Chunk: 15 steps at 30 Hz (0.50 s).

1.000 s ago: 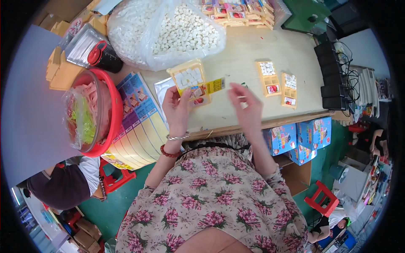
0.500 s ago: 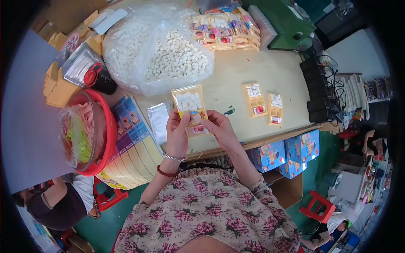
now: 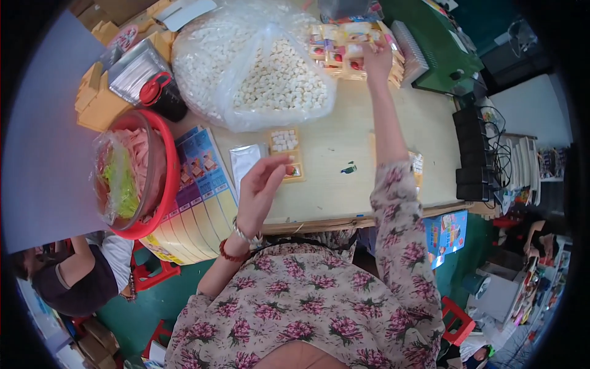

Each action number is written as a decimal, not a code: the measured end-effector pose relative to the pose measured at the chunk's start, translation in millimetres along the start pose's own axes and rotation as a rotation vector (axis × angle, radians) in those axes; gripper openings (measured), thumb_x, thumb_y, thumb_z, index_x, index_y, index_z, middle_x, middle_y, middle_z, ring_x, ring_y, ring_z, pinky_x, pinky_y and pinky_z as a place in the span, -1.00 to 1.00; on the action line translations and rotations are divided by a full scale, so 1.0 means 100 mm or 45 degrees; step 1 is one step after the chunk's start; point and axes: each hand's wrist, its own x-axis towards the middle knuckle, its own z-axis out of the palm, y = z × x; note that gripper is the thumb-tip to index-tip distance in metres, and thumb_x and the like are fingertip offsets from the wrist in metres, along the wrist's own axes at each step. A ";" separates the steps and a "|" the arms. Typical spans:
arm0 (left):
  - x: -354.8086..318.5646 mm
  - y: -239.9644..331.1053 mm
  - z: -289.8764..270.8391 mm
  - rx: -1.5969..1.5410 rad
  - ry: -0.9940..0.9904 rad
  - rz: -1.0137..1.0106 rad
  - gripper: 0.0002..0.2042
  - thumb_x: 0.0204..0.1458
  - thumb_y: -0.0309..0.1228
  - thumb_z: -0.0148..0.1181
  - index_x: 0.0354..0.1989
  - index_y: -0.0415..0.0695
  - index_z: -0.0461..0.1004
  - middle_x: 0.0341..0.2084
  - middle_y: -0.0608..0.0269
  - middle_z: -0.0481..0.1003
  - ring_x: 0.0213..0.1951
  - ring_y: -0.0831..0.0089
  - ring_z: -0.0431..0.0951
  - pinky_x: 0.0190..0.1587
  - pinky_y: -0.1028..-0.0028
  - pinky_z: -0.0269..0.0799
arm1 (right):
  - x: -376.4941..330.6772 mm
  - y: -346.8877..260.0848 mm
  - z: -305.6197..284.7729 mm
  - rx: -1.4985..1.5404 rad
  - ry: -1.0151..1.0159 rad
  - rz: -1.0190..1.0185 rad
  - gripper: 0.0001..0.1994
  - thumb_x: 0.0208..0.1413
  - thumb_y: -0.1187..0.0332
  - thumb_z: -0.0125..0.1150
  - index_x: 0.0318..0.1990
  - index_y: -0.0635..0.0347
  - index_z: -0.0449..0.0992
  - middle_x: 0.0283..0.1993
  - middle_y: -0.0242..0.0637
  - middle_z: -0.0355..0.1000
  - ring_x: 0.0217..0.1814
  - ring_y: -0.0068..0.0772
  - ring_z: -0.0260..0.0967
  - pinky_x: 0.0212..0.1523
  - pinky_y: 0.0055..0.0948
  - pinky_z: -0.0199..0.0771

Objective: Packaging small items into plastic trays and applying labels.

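My right hand (image 3: 378,61) is stretched to the far pile of wrapped yellow trays (image 3: 344,34), its fingers bent round a wrapped tray (image 3: 354,51) on top; the forearm hides part of the pile. My left hand (image 3: 259,189) hovers near the front with its fingers apart, holding nothing. Just beyond its fingertips lies a yellow compartment tray (image 3: 297,150) with white cube-like pieces and a small red-pictured packet. Another filled tray (image 3: 418,165) is partly covered by my right sleeve. Flat silvery-white pouches (image 3: 246,161) lie left of the near tray.
A large clear bag of white pieces (image 3: 279,80) fills the back middle. On the left stand a red basin (image 3: 170,160), a dark bottle with red lid (image 3: 161,98) and empty yellow trays (image 3: 95,101). A green machine (image 3: 445,58) and black power adapters (image 3: 470,144) line the right.
My hands have parted from the wrapped tray held between them. The right has reached away to the far pile; the left has stayed near, its fingers now apart. A tray shows on the table there.
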 end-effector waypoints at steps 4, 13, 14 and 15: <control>-0.40 -0.11 -0.34 0.061 0.243 -0.116 -0.80 0.11 -0.46 -0.01 -0.12 -0.26 0.38 -0.29 0.24 0.48 -0.19 0.49 0.47 -0.08 0.55 0.34 | 0.35 0.10 0.13 -0.687 -0.189 0.004 -0.55 -0.19 0.26 0.18 -0.18 0.46 0.36 -0.10 0.19 0.30 -0.09 0.13 0.30 -0.07 -0.11 0.31; -0.88 -0.16 -0.73 0.044 0.586 -0.115 -0.80 0.11 -0.43 0.01 -0.14 -0.23 0.41 -0.31 0.24 0.49 -0.25 0.52 0.47 -0.14 0.54 0.37 | 0.03 0.17 -0.20 -0.564 0.120 -0.457 -0.74 -0.06 0.32 0.15 -0.22 0.28 0.46 -0.19 -0.09 0.37 -0.15 -0.20 0.32 -0.16 -0.37 0.35; -0.89 -0.18 -0.72 0.035 0.604 -0.120 -0.80 0.11 -0.43 0.01 -0.14 -0.23 0.41 -0.31 0.24 0.49 -0.25 0.52 0.47 -0.14 0.54 0.37 | -0.11 0.07 -0.22 -0.561 0.101 -0.465 -0.74 -0.06 0.32 0.15 -0.22 0.28 0.46 -0.19 -0.09 0.37 -0.15 -0.20 0.32 -0.16 -0.37 0.35; -0.91 -0.20 -0.72 0.031 0.615 -0.096 -0.80 0.11 -0.43 0.01 -0.14 -0.23 0.40 -0.31 0.25 0.48 -0.25 0.53 0.47 -0.14 0.55 0.37 | -0.29 -0.03 -0.25 -0.386 0.072 -0.408 -0.77 -0.03 0.35 0.14 -0.22 0.28 0.46 -0.22 -0.15 0.38 -0.19 -0.30 0.32 -0.21 -0.43 0.35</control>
